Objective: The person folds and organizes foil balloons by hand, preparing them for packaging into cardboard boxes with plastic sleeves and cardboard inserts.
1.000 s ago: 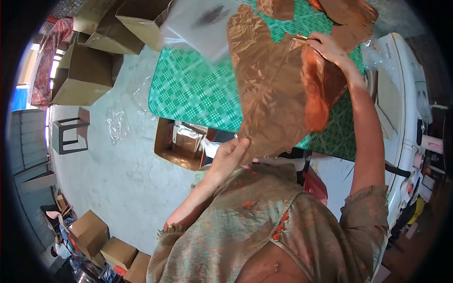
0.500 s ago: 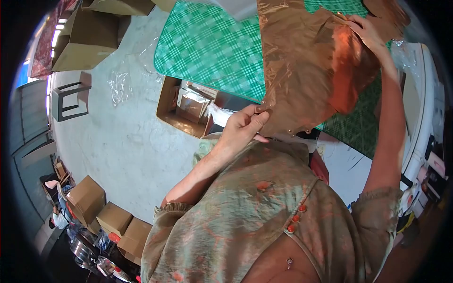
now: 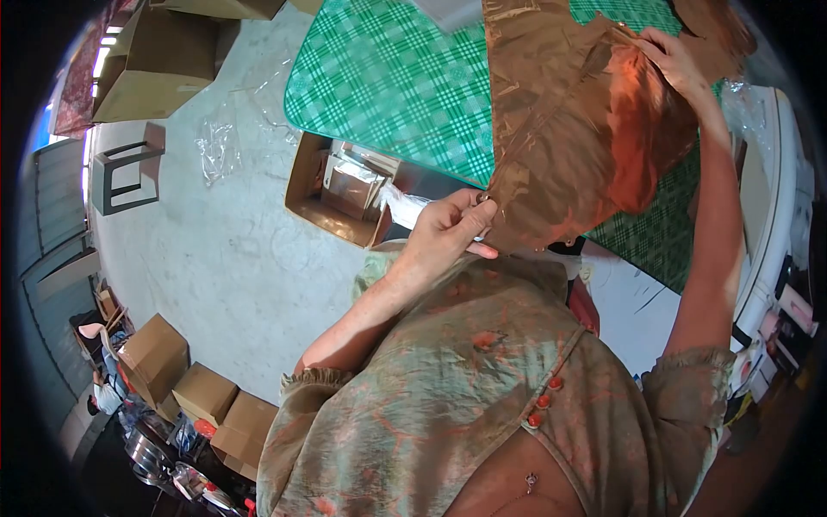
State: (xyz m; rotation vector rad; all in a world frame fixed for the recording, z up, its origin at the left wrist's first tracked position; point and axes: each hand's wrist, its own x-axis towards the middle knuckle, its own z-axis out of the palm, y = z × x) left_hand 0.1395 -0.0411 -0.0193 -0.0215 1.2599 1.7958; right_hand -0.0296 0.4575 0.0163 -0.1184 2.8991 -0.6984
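Note:
A shiny brown cloth (image 3: 551, 112) with small metal rings along its edges is stretched between both hands above a table with a green checked cover (image 3: 388, 82). My left hand (image 3: 452, 226) pinches the cloth's lower left corner, where a ring shows at the fingertips. At the upper right, my right hand (image 3: 668, 56) grips the cloth's upper edge between thumb and fingers. The cloth hangs in folds, and its right part looks orange-red where light falls on it.
An open cardboard box (image 3: 301, 194) with packets inside stands under the table's left edge. A small grey stool frame (image 3: 129, 181), plastic wrap (image 3: 220, 151) and cartons (image 3: 155, 358) are on the floor. A person (image 3: 108, 396) is at the far left.
The cloth's lower left edge has shifted slightly right and its folds have changed, with a diagonal crease now running from my left hand. Both hands keep their grip.

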